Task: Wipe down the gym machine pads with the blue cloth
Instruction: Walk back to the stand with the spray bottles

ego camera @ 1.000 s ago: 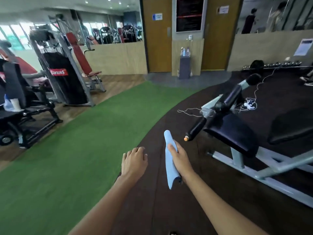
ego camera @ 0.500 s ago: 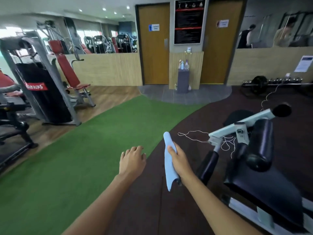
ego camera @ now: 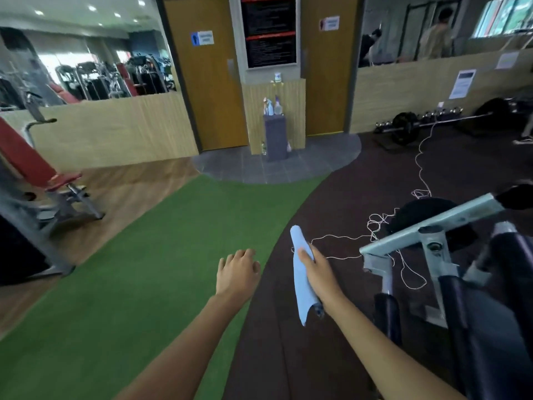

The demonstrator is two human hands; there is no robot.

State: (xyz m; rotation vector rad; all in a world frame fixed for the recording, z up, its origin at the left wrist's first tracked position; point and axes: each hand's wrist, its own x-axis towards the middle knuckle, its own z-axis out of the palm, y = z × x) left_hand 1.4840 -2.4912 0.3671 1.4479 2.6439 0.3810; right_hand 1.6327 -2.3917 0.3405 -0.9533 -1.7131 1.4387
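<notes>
My right hand (ego camera: 318, 274) grips a folded light blue cloth (ego camera: 302, 280), held upright above the dark rubber floor. My left hand (ego camera: 237, 273) hangs empty beside it, palm down and fingers loosely apart, over the edge of the green turf. To the right stands a gym machine with a pale grey frame (ego camera: 427, 232) and black pads (ego camera: 510, 264); its black seat pad (ego camera: 490, 321) fills the lower right corner. The cloth is a short way left of the frame and touches no pad.
A white cord (ego camera: 377, 226) trails over the floor by the machine. A red-padded bench machine (ego camera: 34, 168) stands at left. Spray bottles sit on a small dark stand (ego camera: 275, 137) between two wooden doors. A barbell (ego camera: 409, 127) lies at the back right; people stand beyond the low wall.
The view has swung right and closer, so the grey machine now sits at the lower right. Both hands keep the same pose, and the cloth stays in my right hand.
</notes>
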